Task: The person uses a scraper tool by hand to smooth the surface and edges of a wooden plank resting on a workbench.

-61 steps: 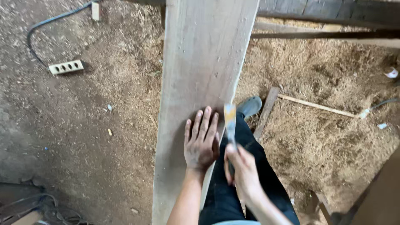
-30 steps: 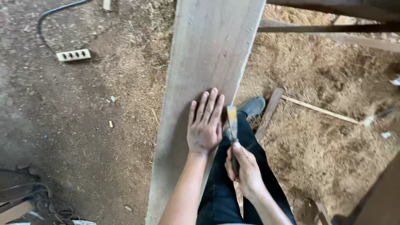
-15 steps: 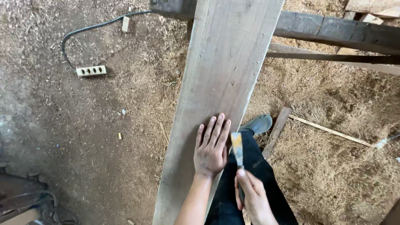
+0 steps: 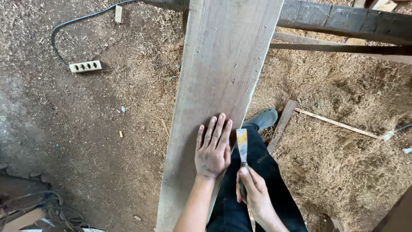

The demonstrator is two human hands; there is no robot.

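**Flat palm on the plank, putty knife at its edge**

The left hand (image 4: 213, 148) is lying palm down on a long grey wooden plank (image 4: 219, 73), near the plank's right edge. Its fingers are stretching straight forward along the grain, held close together with only slight gaps, and the forearm is running back toward the bottom of the view.

The right hand (image 4: 254, 191) is gripping the handle of a putty knife (image 4: 242, 146), fingers curling around it and the forefinger lying along the top of the handle toward the blade. The blade, stained with yellowish filler, is pointing away from the person and sitting just beside the left hand's forefinger, at the plank's right edge; whether it is touching the wood cannot be told.

Below the hands, a leg in black trousers (image 4: 257, 172) is ending in a grey shoe (image 4: 264, 118) on the sawdust-covered floor (image 4: 343, 150). A white power strip (image 4: 86, 66) with its dark cable is lying well apart to the left, and a dark timber beam (image 4: 343, 21) is crossing behind the plank.
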